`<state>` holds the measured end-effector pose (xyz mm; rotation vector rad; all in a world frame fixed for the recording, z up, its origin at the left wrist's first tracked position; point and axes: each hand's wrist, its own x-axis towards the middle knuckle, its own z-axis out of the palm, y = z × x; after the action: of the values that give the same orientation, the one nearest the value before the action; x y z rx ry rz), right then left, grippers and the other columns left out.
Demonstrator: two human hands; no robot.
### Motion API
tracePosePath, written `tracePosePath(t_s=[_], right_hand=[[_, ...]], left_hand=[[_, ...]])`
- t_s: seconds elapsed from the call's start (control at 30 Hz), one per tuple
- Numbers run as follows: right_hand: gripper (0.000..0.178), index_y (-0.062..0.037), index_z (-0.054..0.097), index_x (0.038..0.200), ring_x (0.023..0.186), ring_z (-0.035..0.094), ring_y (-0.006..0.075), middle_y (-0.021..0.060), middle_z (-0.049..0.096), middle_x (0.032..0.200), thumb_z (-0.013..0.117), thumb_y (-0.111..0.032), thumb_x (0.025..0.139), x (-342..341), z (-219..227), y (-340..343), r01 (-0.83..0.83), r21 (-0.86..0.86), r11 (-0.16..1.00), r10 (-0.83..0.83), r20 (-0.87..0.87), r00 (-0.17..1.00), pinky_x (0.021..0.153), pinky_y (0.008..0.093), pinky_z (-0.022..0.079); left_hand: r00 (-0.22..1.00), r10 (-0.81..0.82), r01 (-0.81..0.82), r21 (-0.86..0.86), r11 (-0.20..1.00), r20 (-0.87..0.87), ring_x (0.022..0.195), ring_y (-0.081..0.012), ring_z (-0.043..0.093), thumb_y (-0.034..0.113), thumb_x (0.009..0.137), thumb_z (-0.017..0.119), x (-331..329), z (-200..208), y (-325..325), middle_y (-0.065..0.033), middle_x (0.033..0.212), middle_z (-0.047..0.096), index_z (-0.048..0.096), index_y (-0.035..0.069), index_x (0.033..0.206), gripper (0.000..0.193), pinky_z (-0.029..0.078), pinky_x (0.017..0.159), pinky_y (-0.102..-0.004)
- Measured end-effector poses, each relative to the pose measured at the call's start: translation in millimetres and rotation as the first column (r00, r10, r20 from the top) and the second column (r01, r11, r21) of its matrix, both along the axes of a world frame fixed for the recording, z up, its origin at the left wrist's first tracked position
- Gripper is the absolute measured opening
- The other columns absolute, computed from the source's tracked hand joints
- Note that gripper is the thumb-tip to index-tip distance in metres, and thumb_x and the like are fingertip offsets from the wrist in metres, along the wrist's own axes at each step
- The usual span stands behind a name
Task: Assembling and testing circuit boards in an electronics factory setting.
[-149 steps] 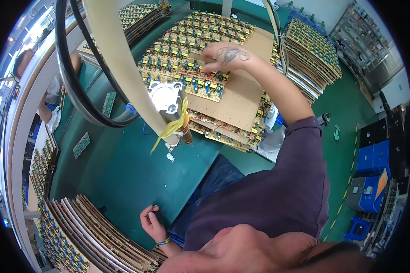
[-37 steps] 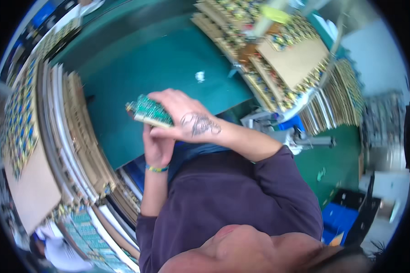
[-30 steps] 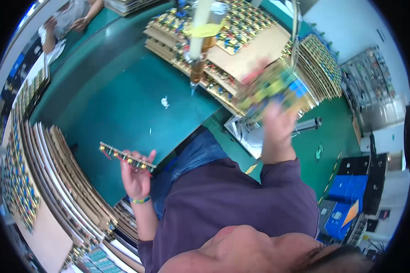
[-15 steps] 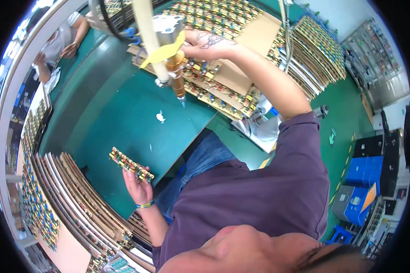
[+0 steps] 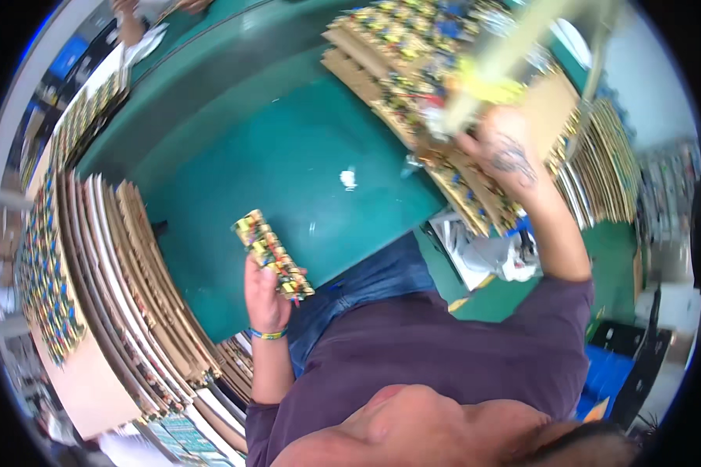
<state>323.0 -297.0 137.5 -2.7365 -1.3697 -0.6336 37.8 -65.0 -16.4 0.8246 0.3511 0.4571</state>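
Observation:
A narrow circuit board strip [image 5: 275,257], crowded with yellow, red and green components, is gripped in my left hand [image 5: 266,300] above the green work surface. My right hand [image 5: 503,146] is closed around a hanging dispenser tool [image 5: 436,146] with a copper-brown body and a thin nozzle, which points down to the left. Motion blur smears this tool, and its upper part hides some of my fingers. Yellow wrapping [image 5: 491,87] surrounds the tool above my hand. Stacked circuit boards lie behind and below the dispenser, apart from the strip.
The green mat [image 5: 234,171] carries a white scrap [image 5: 348,180]. Tall stacks of boards separated by cardboard [image 5: 128,272] stand at left, with more board stacks [image 5: 611,167] at far right. A clear plastic bag [image 5: 506,257] lies at right. Another person's hand [image 5: 128,27] shows at the top left.
The whole view has shifted. My right hand and the dispenser have swung rightward relative to the mat, and the nozzle now tilts left. My left hand still holds the board strip, its face turned more upward.

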Motion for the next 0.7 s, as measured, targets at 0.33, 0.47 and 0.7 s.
tracePosePath(t_s=[0.33,0.47,0.7], right_hand=[[0.05,-0.0047,0.052,0.122,0.105,0.055,0.0335,0.0163,0.053,0.118,0.06,0.005,0.073,32,-14,18,-0.114,0.123,0.986,0.135,-0.174,0.976,0.09,0.0383,0.046],[0.046,-0.0042,0.052,0.122,0.106,0.054,0.0339,0.0172,0.052,0.119,0.061,-0.001,0.077,24,-8,26,-0.016,0.063,0.998,0.029,-0.211,0.977,0.089,0.0383,0.047],[0.047,-0.0048,0.053,0.123,0.103,0.055,0.0287,0.0159,0.051,0.124,0.064,-0.001,0.077,25,-12,24,0.086,0.115,0.99,-0.05,-0.285,0.957,0.082,0.0333,0.048]], left_hand=[[0.993,-0.121,0.119,-0.226,0.967,0.004,0.095,-0.0187,0.061,0.014,0.085,0.064,-3,2,9,-0.0108,0.112,0.056,0.037,0.001,0.125,0.049,0.054,0.08,-0.036],[0.981,-0.196,0.186,-0.262,0.947,-0.011,0.098,-0.0152,0.059,0.012,0.085,0.063,-9,-3,12,-0.0092,0.113,0.056,0.036,0.0,0.128,0.052,0.05,0.085,-0.0328],[0.976,-0.218,0.212,-0.331,0.919,0.018,0.104,-0.0164,0.058,0.006,0.084,0.062,-6,-4,16,-0.0091,0.117,0.054,0.028,0.001,0.135,0.062,0.05,0.088,-0.0348]])
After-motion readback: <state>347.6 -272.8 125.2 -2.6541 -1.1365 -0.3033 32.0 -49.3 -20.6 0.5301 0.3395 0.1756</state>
